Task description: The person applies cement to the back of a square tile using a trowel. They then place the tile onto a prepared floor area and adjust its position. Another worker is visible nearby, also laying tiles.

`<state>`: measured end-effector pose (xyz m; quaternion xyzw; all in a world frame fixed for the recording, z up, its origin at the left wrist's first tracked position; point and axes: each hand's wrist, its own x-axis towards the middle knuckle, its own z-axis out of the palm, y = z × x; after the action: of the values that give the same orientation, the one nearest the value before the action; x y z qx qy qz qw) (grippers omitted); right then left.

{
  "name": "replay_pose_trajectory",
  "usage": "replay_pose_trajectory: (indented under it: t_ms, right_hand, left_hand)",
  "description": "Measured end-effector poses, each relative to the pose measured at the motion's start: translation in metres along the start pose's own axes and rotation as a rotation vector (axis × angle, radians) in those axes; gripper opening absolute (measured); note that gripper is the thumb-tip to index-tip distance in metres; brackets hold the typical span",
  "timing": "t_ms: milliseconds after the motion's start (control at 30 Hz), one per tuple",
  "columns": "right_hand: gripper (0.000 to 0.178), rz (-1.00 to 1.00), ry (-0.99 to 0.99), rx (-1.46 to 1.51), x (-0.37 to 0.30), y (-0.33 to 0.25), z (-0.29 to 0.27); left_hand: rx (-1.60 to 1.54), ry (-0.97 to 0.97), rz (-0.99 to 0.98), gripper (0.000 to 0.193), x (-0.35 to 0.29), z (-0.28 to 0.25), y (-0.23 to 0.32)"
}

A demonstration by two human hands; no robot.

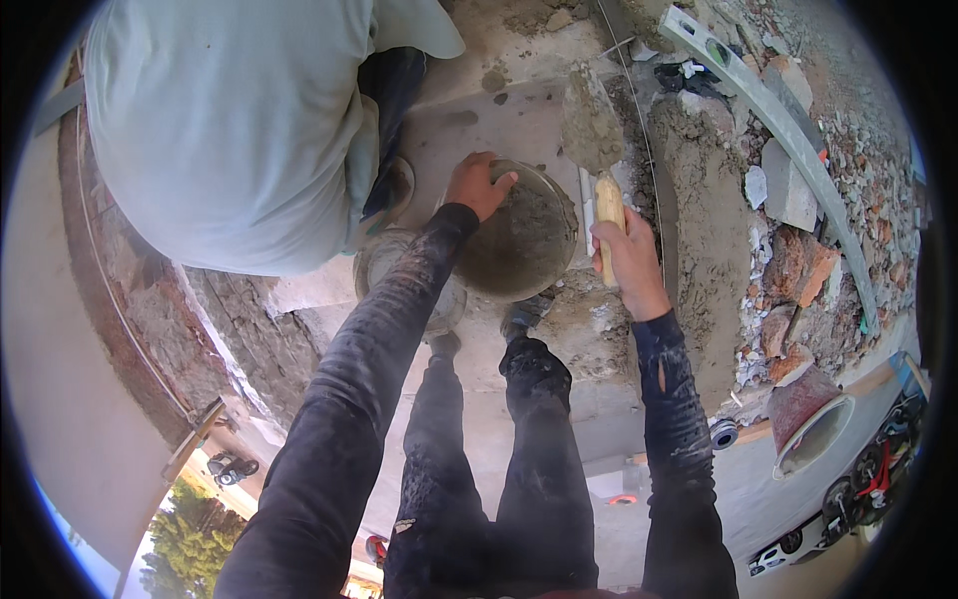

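Presently, both arms are stretched forward in dark sleeves, dusted and smeared with grey. The left forearm is carried on a long diagonal from 7 o'clock up toward 12 o'clock, and the left hand (479,187) is set on the rim of a round bucket (555,200) at its 11 o'clock. By that hand the rim is grasped, with the thumb pointed toward 3 o'clock over the opening and the fingers partly hidden at the outer side. Grey mortar (517,240) is contained in the bucket.

The right forearm is brought in from 5 o'clock with the wrist raised toward 12 o'clock. Just beside the bucket, off its 3 o'clock side, the wooden handle of a trowel (594,130) is clasped by the right hand (631,258), its fingers wrapped around and its back turned upward. The blade, coated in grey, is directed between 11 and 12 o'clock from that hand; whether the ground is touched by it cannot be told.

A second bucket (374,262) is partly covered by the left forearm, at the first one's 8 o'clock. Toward 10 o'clock, much of the view is filled by a co-worker (230,130) in a pale shirt. Past a taut string (649,140), a bed of wet mortar (709,250) is spread near 2 o'clock, and beyond it a long spirit level (779,118) is laid across rubble (801,268)
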<state>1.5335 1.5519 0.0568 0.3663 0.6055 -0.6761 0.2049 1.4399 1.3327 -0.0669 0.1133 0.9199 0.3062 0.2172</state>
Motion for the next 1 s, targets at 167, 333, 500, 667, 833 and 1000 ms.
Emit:
replay_pose_trajectory:
  t_ms: [167, 333, 500, 667, 833, 1000]
  right_hand:
    - [0.02, -0.044, 0.135, 0.041, -0.146, 0.049, -0.036]
    - [0.033, 0.014, 0.351, 0.183, -0.253, 0.085, -0.043]
    - [0.036, 0.071, 0.621, 0.133, -0.319, 0.097, -0.044]
    - [0.045, -0.145, 0.721, -0.265, -0.379, 0.054, -0.035]
    - [0.037, -0.179, 0.579, -0.416, -0.426, 0.053, -0.026]
    - [0.037, -0.226, 0.373, -0.35, -0.471, 0.028, 0.072]
  left_hand:
    - [0.043, -0.162, -0.018, 0.039, -0.059, -0.047, 0.059]
    - [-0.003, -0.439, 0.103, 0.036, -0.133, -0.043, 0.078]
    - [-0.055, -0.282, 0.152, 0.042, -0.18, -0.074, 0.146]
    - [-0.288, -0.299, 0.105, 0.052, -0.269, -0.158, 0.174]
    - [-0.517, -0.229, -0.054, 0.056, -0.356, -0.247, 0.179]
    - [-0.643, -0.158, -0.189, 0.063, -0.46, -0.312, 0.135]
